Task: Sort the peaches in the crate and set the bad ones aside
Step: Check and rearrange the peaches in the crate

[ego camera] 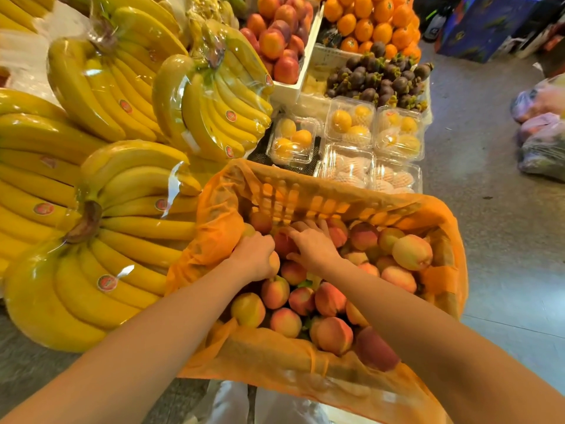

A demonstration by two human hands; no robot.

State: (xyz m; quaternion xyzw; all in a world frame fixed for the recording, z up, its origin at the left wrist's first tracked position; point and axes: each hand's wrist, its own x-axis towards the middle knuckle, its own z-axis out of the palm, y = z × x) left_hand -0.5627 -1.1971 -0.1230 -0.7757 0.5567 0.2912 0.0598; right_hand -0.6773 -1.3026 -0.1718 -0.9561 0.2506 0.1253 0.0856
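Crate [305, 200] full, no rejects seen: early. Left hand [255, 258] grips peach [274, 262], 10 o'clock; right hand [315, 244] flat on peaches [330, 301], 12 o'clock.

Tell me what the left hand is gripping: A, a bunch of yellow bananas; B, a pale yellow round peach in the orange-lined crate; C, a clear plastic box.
B: the left hand curls round a pale yellow round peach at the left side of the orange-lined plastic crate.

bananas [101, 209] crowd left, floor [489, 179] open right
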